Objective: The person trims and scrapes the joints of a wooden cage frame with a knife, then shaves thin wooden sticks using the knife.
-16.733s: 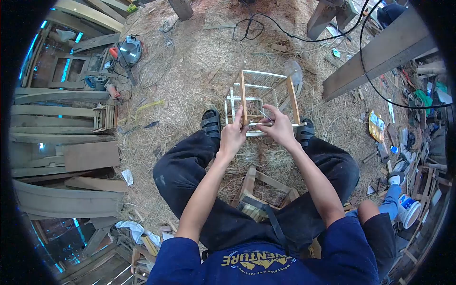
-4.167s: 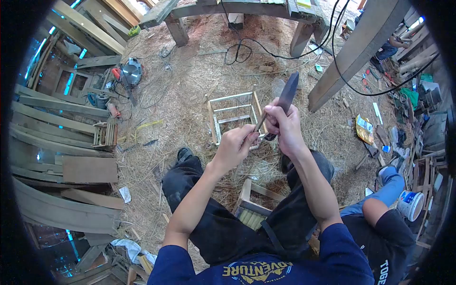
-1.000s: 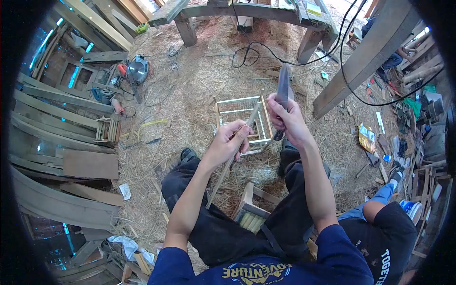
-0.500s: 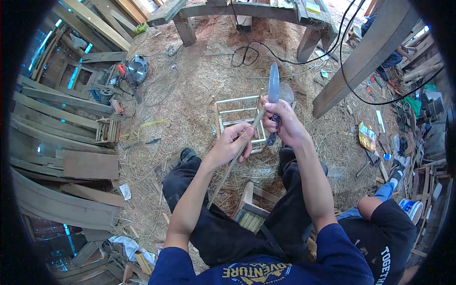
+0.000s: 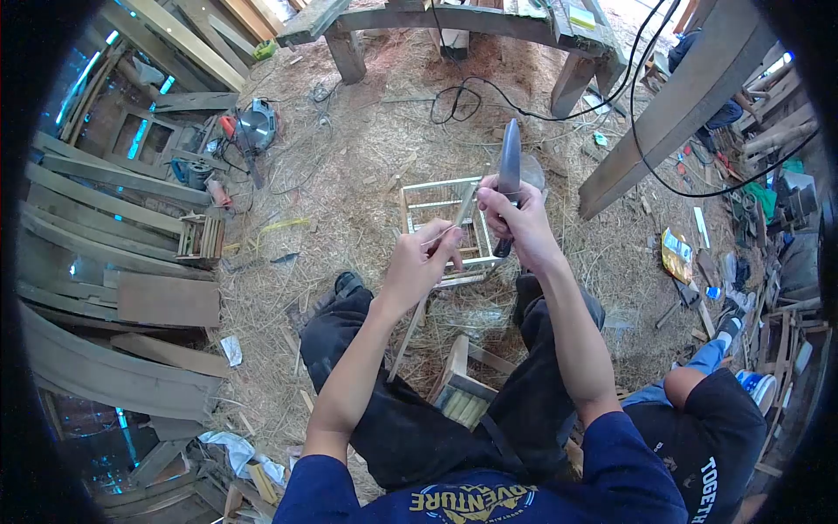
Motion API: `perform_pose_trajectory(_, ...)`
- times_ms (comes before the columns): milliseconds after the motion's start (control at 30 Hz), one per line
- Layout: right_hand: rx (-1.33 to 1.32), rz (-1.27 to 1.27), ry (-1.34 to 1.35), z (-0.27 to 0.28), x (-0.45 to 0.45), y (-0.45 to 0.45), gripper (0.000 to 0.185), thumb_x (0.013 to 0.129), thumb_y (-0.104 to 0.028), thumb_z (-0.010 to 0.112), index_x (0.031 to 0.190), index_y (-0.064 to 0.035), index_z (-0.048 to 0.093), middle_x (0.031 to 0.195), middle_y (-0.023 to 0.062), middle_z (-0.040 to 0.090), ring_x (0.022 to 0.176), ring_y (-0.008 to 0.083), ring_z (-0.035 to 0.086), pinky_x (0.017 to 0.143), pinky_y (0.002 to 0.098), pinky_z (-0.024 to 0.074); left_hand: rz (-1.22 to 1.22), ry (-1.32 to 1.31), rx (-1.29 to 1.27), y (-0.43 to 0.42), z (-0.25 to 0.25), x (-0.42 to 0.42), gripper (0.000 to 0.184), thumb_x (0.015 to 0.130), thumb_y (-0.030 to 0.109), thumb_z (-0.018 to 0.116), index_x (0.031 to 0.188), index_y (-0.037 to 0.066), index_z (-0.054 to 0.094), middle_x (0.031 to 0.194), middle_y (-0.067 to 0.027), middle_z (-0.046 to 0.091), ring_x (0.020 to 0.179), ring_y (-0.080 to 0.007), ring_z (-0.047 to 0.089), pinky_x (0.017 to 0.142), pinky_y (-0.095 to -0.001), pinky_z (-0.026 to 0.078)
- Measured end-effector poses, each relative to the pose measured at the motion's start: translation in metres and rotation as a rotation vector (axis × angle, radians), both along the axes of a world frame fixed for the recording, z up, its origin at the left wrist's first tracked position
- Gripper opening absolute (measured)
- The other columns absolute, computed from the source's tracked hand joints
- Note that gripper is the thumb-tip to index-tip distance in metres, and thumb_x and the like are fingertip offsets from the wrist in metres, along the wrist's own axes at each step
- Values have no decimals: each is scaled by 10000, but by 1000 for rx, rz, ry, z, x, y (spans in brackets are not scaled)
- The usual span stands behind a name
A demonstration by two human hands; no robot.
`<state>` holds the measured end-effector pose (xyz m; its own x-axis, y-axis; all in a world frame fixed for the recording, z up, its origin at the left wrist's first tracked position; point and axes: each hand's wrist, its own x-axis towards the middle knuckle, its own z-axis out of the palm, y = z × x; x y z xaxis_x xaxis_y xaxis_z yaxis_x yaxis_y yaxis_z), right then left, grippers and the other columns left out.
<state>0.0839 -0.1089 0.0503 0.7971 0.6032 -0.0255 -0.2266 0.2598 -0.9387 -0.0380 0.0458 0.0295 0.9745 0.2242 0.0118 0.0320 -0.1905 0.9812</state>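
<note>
A long thin wooden strip [image 5: 407,339] slants up from my lap, and my left hand [image 5: 422,262] is closed on it near its upper part. My right hand [image 5: 520,224] grips the handle of a knife [image 5: 510,159], whose broad blade points up and away from me. The strip's upper end lies just left of the right fingers. On the floor beyond my hands stands a small frame of wooden sticks [image 5: 442,184], partly hidden by the hands. Between my legs is a wooden box-like piece [image 5: 458,389] with pale rods in it.
A circular saw [image 5: 256,127] lies at the upper left. Black cable [image 5: 515,108] runs across the floor to a slanted wooden post [image 5: 676,109]. A wooden bench [image 5: 419,21] stands ahead. At the lower right sits another person [image 5: 698,428] near a white bucket [image 5: 761,389].
The knife, earlier tilted right beside the strip, now points nearly straight up. The wooden strip, short-looking several seconds ago, now shows its length down to my lap. My hands have shifted slightly.
</note>
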Motion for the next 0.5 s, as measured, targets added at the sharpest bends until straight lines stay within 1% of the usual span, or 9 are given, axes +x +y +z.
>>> perform_pose_trajectory(33, -4, -17, -17, -3, 1, 0, 154, 941, -162, 693, 1000, -29, 644, 724, -38, 558, 540, 6, 417, 461, 187, 293, 19, -19, 90, -1, -4, 1, 248, 1016, 261, 601, 1035, 28, 683, 658, -62, 686, 491, -110, 593, 461, -305, 465)
perform_pose_trajectory(133, -17, -52, -29, -5, 1, 0, 120, 921, -127, 685, 973, -28, 642, 712, -36, 558, 539, 10, 431, 462, 190, 301, 63, -187, 269, -6, -13, 1, 212, 989, 240, 633, 1014, 38, 692, 663, -102, 692, 532, -182, 662, 498, -359, 489)
perform_pose_trajectory(233, 35, -28, 32, -9, 4, -2, 89, 909, -107, 675, 930, -34, 627, 700, -35, 553, 539, 17, 442, 461, 196, 305, 1, -148, 367, -6, -13, 1, 201, 1008, 183, 618, 1052, -4, 679, 669, -54, 675, 605, -57, 614, 525, -255, 471)
perform_pose_trajectory(267, 63, -11, 62, -10, 5, -3, 83, 906, -102, 672, 912, -36, 622, 697, -34, 552, 539, 19, 446, 460, 198, 305, 4, -159, 357, -6, -14, 1, 200, 1007, 183, 621, 1051, -3, 680, 664, -51, 669, 598, -54, 605, 521, -254, 464)
perform_pose_trajectory(333, 30, -41, 24, -8, 4, -3, 81, 911, -97, 666, 901, -41, 609, 688, -35, 545, 537, 23, 443, 464, 197, 306, 9, -180, 336, -9, -14, 3, 198, 1004, 182, 627, 1050, -2, 683, 653, -45, 657, 584, -48, 587, 514, -252, 451)
perform_pose_trajectory(433, 20, -79, -2, -6, 3, -1, 67, 918, -83, 653, 908, -42, 601, 677, -37, 534, 538, 28, 440, 473, 198, 311, 52, -170, 228, -17, -5, 3, 194, 1000, 184, 636, 1033, 2, 692, 631, -18, 621, 564, -41, 563, 502, -250, 431)
perform_pose_trajectory(500, 31, -84, -12, -7, 3, -2, 54, 924, -72, 643, 918, -40, 599, 678, -38, 530, 543, 29, 440, 480, 200, 318, 80, -142, 139, -22, -10, 4, 197, 1005, 185, 631, 1020, 1, 697, 626, 16, 591, 554, -27, 522, 489, -240, 398)
